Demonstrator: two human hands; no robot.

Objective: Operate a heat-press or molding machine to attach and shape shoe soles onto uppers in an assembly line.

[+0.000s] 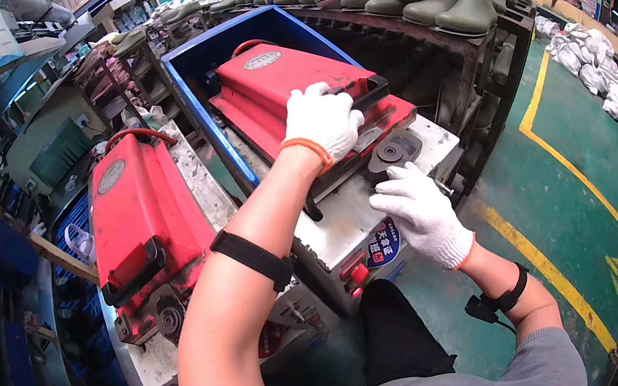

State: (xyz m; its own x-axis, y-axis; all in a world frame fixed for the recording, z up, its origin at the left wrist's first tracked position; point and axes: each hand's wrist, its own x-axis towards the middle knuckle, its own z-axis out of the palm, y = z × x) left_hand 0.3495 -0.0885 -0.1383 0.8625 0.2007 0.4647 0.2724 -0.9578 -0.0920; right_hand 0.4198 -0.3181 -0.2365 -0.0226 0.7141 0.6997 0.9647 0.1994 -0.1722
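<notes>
Presently: left hand over red machine, right hand beside dark round fitting, fingers curled, grip cannot be told.

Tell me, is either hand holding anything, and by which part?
That cannot be told for sure: the left hand is over the red cover near its black handle, the right hand beside a dark round part; any grip is hidden.

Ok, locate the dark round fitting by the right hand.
Head view, right of centre: the fitting sits between the right hand below it and the right red cover.
</notes>
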